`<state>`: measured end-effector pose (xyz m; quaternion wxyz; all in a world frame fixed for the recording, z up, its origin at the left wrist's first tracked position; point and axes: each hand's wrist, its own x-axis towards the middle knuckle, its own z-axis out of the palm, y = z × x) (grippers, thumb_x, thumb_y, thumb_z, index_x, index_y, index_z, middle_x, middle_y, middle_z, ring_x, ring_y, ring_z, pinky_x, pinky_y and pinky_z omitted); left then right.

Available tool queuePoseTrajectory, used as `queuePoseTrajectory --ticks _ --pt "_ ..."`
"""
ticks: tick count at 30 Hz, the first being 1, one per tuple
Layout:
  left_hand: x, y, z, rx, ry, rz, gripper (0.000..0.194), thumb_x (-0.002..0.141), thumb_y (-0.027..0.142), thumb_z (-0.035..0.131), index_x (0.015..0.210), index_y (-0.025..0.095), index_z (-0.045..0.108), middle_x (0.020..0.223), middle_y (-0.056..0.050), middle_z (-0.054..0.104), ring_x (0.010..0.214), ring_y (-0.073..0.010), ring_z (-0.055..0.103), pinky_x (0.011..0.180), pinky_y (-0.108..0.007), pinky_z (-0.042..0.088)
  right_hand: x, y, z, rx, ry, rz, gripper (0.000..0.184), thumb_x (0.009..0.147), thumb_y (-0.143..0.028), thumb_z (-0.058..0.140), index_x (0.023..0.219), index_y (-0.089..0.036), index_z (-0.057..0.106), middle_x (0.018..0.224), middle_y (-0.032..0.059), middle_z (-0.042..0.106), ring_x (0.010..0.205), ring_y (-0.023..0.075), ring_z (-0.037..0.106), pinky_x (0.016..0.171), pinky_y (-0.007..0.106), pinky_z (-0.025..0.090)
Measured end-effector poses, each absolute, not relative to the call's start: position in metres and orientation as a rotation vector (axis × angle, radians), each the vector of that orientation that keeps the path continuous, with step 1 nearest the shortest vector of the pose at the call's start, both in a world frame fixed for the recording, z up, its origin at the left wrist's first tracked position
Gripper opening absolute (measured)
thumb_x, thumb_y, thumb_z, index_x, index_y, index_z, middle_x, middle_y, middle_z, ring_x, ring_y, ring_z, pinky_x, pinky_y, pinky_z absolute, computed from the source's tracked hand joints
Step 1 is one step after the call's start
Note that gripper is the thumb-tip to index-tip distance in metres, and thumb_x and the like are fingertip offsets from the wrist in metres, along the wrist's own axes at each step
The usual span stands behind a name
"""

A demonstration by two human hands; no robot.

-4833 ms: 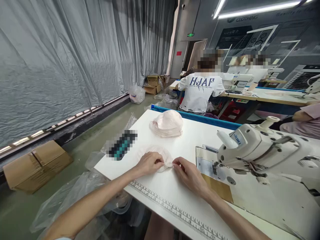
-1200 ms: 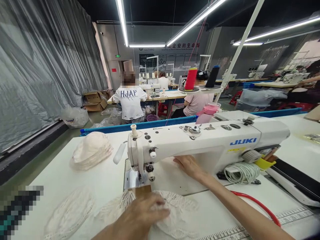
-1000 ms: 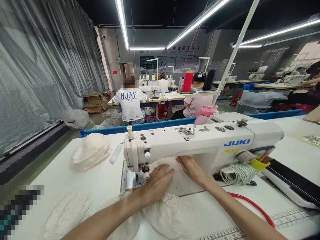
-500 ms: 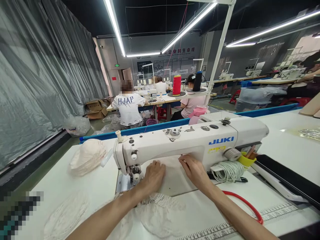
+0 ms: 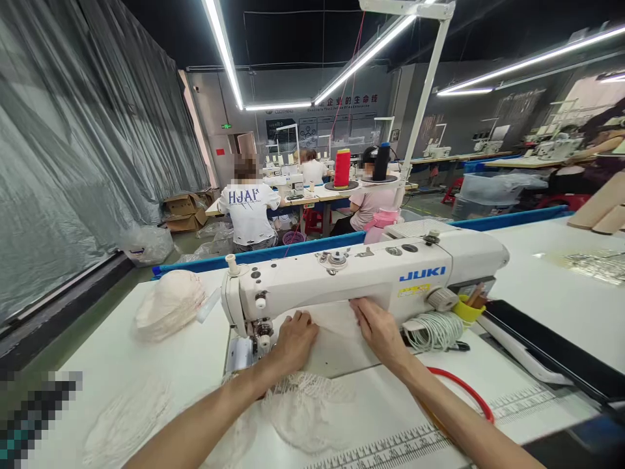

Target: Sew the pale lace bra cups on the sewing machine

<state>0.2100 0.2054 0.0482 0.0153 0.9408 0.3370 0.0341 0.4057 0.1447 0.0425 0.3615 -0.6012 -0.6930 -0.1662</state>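
Note:
A white JUKI sewing machine [image 5: 312, 286] stands across the table in front of me. Under its arm, a thin white fabric piece [image 5: 336, 319] spans the space between my hands. My left hand [image 5: 295, 340], beside the needle end, has its fingers bent down and closed on the left part of this fabric; the fingertips are partly hidden. Further right, close to the machine body, my right hand [image 5: 377, 326] pinches the fabric's upper edge. Cream lace fabric [image 5: 312, 417] lies bunched below my left wrist; whether it joins the white piece I cannot tell.
Stacked cream lace pieces [image 5: 170, 306] lie at the left, with more lace [image 5: 129, 417] nearer me. A coiled cord [image 5: 434, 331], a yellow cup [image 5: 469, 311] and a red ring [image 5: 463, 387] are at the right. Thread cones [image 5: 342, 169] stand behind; co-workers sit beyond.
The camera view has shifted slightly. My hands stay under the machine arm, the left a touch lower, the right still pinching the fabric's edge.

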Motion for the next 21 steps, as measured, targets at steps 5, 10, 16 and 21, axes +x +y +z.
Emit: queuePoseTrajectory --ticks 5,10,16,21 --pt "0.210 0.209 0.047 2.906 1.033 0.154 0.021 0.085 0.015 0.046 0.100 0.019 0.059 0.109 -0.008 0.054 0.103 -0.0235 0.046 0.081 -0.036 0.039 0.407 0.142 0.044 -1.621 -1.756 -0.535 0.035 0.097 -0.029 0.024 0.084 -0.017 0.053 0.072 0.0069 0.065 0.063 0.0168 0.061 0.054 0.025 0.038" --pt "0.210 0.215 0.042 2.864 1.086 0.216 0.017 0.085 0.015 0.045 0.092 0.017 0.061 0.101 -0.008 0.057 0.099 -0.0238 0.049 0.079 -0.036 0.039 0.409 0.136 0.047 -1.819 -1.726 -0.579 0.037 0.097 -0.033 0.026 0.085 -0.015 0.056 0.069 0.0072 0.067 0.057 0.0174 0.061 0.047 0.025 0.029" --pt "0.206 0.212 0.045 2.769 1.122 0.368 0.018 0.084 0.010 0.043 0.082 0.015 0.060 0.090 -0.008 0.058 0.092 -0.0224 0.052 0.079 -0.035 0.039 0.402 0.144 0.040 -2.100 -1.820 -0.504 0.024 0.094 -0.027 0.041 0.093 -0.011 0.059 0.063 0.0043 0.064 0.052 0.0161 0.059 0.045 0.024 0.034" --pt "0.187 0.177 0.074 2.685 0.939 0.607 0.016 0.087 0.012 0.044 0.082 0.017 0.058 0.098 -0.005 0.058 0.094 -0.0157 0.053 0.083 -0.028 0.040 0.390 0.167 0.024 -2.123 -2.039 -0.418 0.027 0.090 -0.032 0.052 0.109 -0.013 0.055 0.101 0.0058 0.060 0.082 0.0151 0.060 0.071 0.033 0.051"
